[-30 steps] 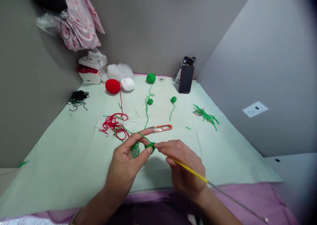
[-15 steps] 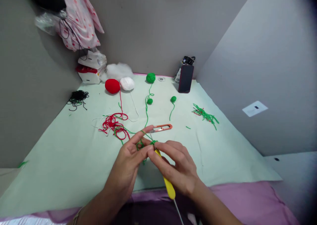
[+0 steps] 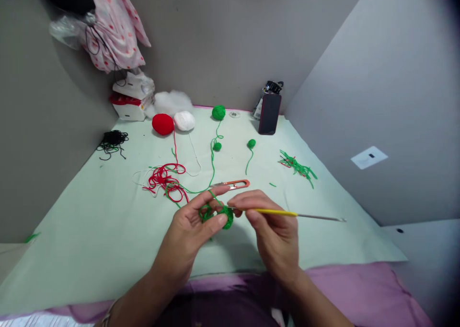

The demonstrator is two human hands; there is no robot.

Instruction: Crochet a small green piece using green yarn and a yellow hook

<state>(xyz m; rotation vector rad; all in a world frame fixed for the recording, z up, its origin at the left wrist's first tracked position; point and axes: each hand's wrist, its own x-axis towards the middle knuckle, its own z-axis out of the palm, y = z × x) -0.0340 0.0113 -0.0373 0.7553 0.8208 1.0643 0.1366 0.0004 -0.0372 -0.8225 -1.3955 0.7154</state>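
Between the thumb and fingers of my left hand [image 3: 194, 228] is a small green crochet piece [image 3: 226, 217], with green yarn running over the raised index finger. My right hand [image 3: 275, 231] grips a crochet hook [image 3: 276, 212] by its yellow handle. The hook lies nearly level; its left tip meets the top of the crochet piece, and its metal shaft sticks out to the right. Just beyond my fingers lie orange thread snips [image 3: 239, 184], partly covered by my left index finger. Green yarn leads back to a green yarn ball [image 3: 218, 112].
Tangled red yarn [image 3: 167, 181] lies left of my hands. Behind it sit a red ball [image 3: 163, 124], a white ball [image 3: 184, 121] and white stuffing [image 3: 172, 102]. A phone [image 3: 270, 114] stands at the back right; green scraps [image 3: 297, 166] lie nearer. Black yarn [image 3: 113, 142] is far left.
My right hand has swung the hook from pointing down toward me to nearly level, moving slightly right. More of the green crochet piece now shows at my left fingertips.
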